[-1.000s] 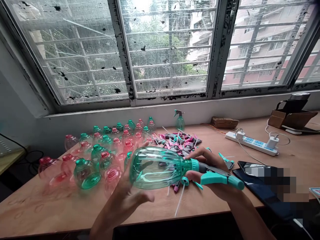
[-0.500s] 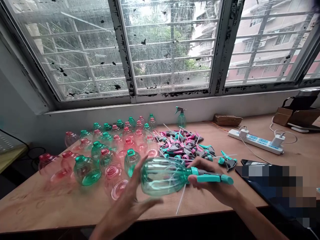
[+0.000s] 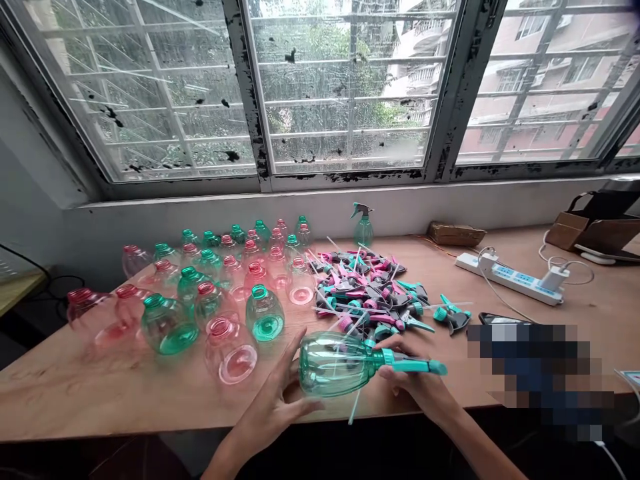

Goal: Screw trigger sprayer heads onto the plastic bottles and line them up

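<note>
A clear green spray bottle (image 3: 333, 367) lies sideways in the air above the table's front edge, its turquoise and grey spray head (image 3: 415, 366) pointing right. My right hand (image 3: 417, 387) is closed around the neck and the collar of the head. At the other end, my left hand (image 3: 270, 397) cups the bottle's base, thumb below and fingers at the back; part of its fingers is hidden. Behind the bottle is a heap of pink, turquoise and grey spray heads (image 3: 370, 290) with white tubes. One loose spray head (image 3: 453, 315) lies to its right.
Several open red and green bottles, such as a green bottle (image 3: 265, 317) and a red bottle (image 3: 230, 353), stand at left. An assembled spray bottle (image 3: 363, 227) stands by the wall. A power strip (image 3: 510, 277) and a brown box (image 3: 456, 233) are at right.
My left hand has closed in on the bottle's base, where it was spread apart before. The bottle's head end has shifted slightly left, and the view has tilted down a little.
</note>
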